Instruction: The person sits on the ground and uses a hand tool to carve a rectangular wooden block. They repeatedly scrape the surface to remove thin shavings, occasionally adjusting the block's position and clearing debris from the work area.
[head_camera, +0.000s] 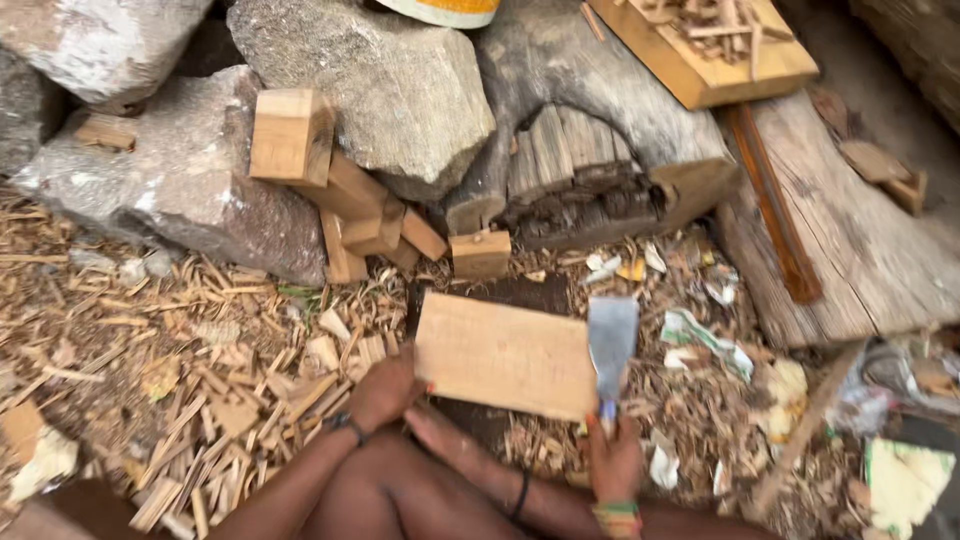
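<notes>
Wood board (505, 357) flat on chip-strewn ground; blade (611, 342) at its right edge; small blocks (350, 205), rocks (400, 90) behind; plank (850, 240) far right.

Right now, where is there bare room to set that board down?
The weathered plank at right is mostly bare, bordered by the rusty strip and a small offcut. The ground is crowded with wood chips; blocks pile against the rocks.

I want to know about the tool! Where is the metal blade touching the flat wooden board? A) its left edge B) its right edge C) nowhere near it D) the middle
B: the blade held up by the right hand sits against the right edge of the board, while the left hand steadies the left side.
</notes>
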